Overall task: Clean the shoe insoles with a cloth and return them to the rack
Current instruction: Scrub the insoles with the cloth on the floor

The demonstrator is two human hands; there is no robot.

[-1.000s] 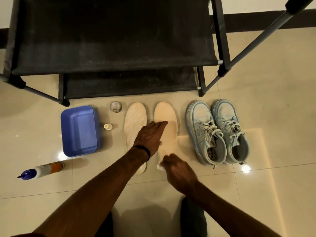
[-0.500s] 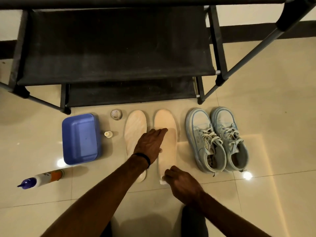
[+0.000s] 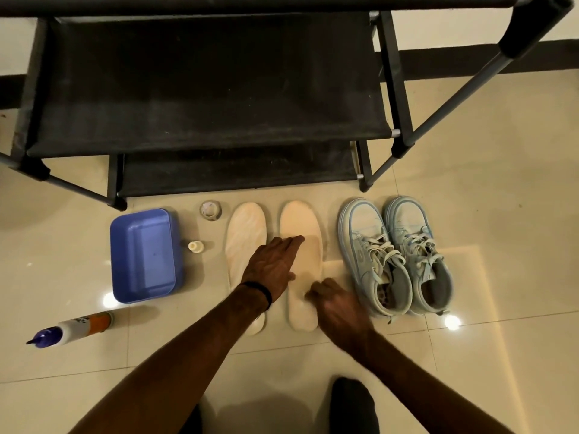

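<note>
The left hand (image 3: 275, 264) lies flat with straight fingers across the middle of the right-hand insole (image 3: 301, 233), pinning it to the floor (image 3: 470, 355); it grasps nothing. The right hand (image 3: 336, 303) sits low on the same insole near its heel, fingers curled downward and blurred; whether a cloth is under those fingers cannot be told, as none shows plainly.

That insole lies flat, toe toward the rack (image 3: 200, 89), with the second insole (image 3: 246, 236) just beside it on the left, its heel partly hidden by the left forearm. Both rest on the tiles in front of the rack's lowest shelf, not yet returned.

The insoles look thin, light and foam-like, so they probably flex and skid on the glossy tiles under a wipe, which is why a flat pinning hand makes sense. For lifting, a pinch at the heel or along one long edge should do; held by the toe alone the thing would likely droop. Little grip force is needed, and hard creasing may leave a fold.

Further out, a pair of pale blue sneakers (image 3: 396, 255) stands to the right, a blue tub (image 3: 144, 255) to the left, with a small bottle (image 3: 196, 246) and a clear round lid (image 3: 210, 209) between tub and insoles, and a glue-type bottle (image 3: 72, 330) lying near the left edge
</note>
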